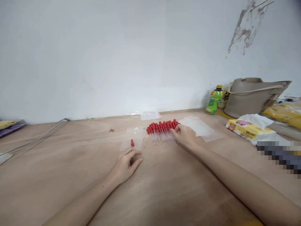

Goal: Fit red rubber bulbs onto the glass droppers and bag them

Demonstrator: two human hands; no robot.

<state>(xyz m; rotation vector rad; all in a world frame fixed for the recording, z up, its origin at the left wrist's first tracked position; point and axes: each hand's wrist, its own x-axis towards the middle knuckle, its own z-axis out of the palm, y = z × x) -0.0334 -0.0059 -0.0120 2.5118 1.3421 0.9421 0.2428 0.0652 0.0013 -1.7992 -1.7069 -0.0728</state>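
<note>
Glass droppers with red rubber bulbs (162, 127) lie side by side in a row, their clear tubes pointing toward me. My right hand (185, 135) is at the row's right end, thumb and fingers pinched around one dropper that they largely cover. Left of the row, a small clear plastic bag (128, 135) lies flat, with a single red bulb (132, 142) on or in it; I cannot tell which. My left hand (128, 163) rests at the bag's near edge, thumb apart from the loosely bent fingers, holding nothing.
More clear bags (196, 125) lie right of the row, and another (150, 116) by the wall. Farther right stand a green bottle (213, 100), a beige bag (249, 97) and a yellow tissue pack (249, 130). A grey cable (44, 135) crosses the table's left side.
</note>
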